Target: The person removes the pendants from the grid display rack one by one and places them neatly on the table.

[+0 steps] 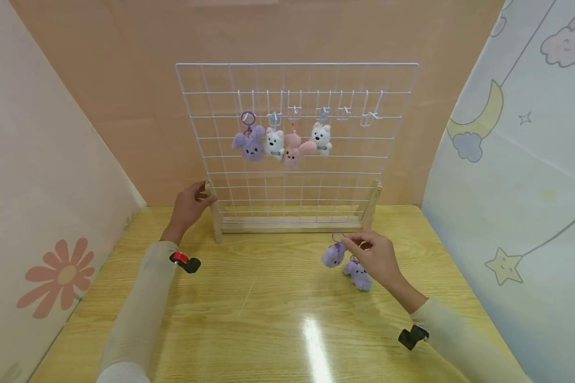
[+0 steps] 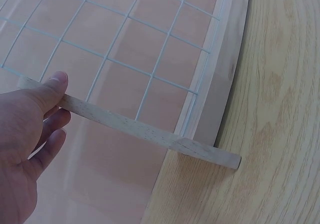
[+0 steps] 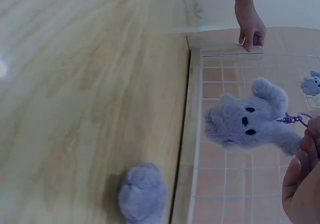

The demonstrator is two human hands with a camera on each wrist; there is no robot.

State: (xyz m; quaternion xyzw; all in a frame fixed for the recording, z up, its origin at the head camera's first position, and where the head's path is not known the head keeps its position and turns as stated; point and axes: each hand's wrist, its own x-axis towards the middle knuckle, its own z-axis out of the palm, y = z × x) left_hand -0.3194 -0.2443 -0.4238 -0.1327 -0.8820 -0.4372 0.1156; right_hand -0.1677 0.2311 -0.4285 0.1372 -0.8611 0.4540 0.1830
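My right hand (image 1: 376,255) pinches the ring of a purple plush bunny keychain (image 1: 334,255), which dangles above the table. In the right wrist view this bunny (image 3: 245,119) shows its face and long ears. Another purple plush keychain (image 1: 359,275) lies on the table just below that hand. My left hand (image 1: 190,206) holds the top of the left wooden post (image 1: 215,221) of a white wire grid rack (image 1: 287,173). Seen from the left wrist, the thumb lies on the post (image 2: 125,126) and curled fingers are behind it.
On the grid's hooks hang a purple bunny (image 1: 253,148), a white plush dog (image 1: 275,143), a pink bunny (image 1: 293,153) and a second white dog (image 1: 321,137). Further white hooks (image 1: 371,116) sit to their right. Walls flank the wooden table (image 1: 249,330) on both sides.
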